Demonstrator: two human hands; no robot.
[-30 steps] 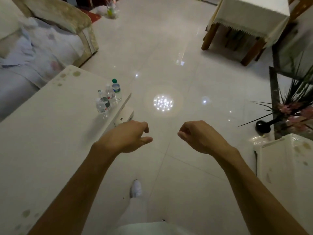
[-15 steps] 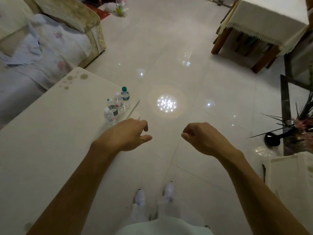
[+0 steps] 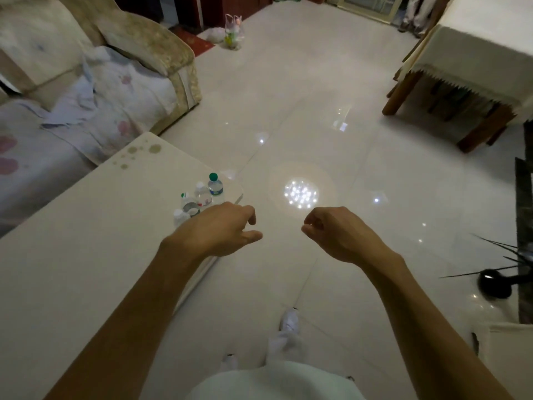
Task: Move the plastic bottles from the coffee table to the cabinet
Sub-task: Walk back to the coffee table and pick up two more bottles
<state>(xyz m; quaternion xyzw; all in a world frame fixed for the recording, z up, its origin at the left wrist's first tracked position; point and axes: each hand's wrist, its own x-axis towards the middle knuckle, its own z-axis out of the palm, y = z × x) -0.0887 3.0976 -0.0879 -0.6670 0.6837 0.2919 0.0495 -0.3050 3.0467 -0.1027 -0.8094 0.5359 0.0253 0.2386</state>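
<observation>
Several small clear plastic bottles point(image 3: 202, 196) stand clustered near the far right corner of the white coffee table point(image 3: 86, 241); one has a green cap point(image 3: 213, 176). My left hand point(image 3: 219, 229) hovers just in front of the cluster, fingers loosely curled and apart, holding nothing, and it hides part of the nearest bottle point(image 3: 180, 217). My right hand point(image 3: 337, 235) hangs over the tiled floor to the right, fingers loosely curled, holding nothing. A white cabinet corner point(image 3: 507, 356) shows at the lower right edge.
A sofa point(image 3: 101, 90) with rumpled cloth lies beyond the table on the left. A cloth-covered wooden table point(image 3: 467, 62) stands at the far right. A black vase with spiky leaves point(image 3: 493, 284) sits at the right. A plastic bag point(image 3: 233, 31) lies on the far floor.
The view has moved forward, so the bottles and table corner sit closer to my left hand. Both hands keep the same loosely curled pose.
</observation>
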